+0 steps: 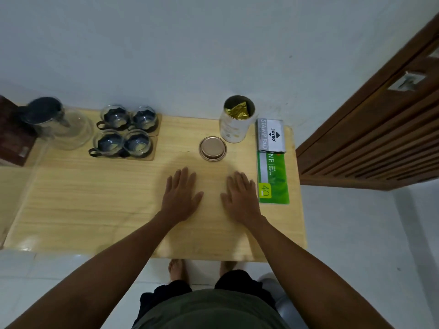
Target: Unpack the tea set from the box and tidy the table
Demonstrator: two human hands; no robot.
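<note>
My left hand (179, 194) and my right hand (240, 197) lie flat on the wooden table (95, 205), palms down, fingers apart, holding nothing. Just beyond them rests a round metal lid (212, 148). Behind the lid stands an open white tin (236, 119) with a gold foil bag inside. Several glass cups (124, 132) with dark handles sit on wooden coasters at the back left. A glass teapot (51, 121) with a dark lid stands at the far left, next to a dark brown box (13, 136).
A stamp pad box (270, 135) and a green packet (273, 178) lie along the table's right edge. A wooden door (380, 129) stands to the right. The white wall runs behind the table. My feet show below the table's front edge.
</note>
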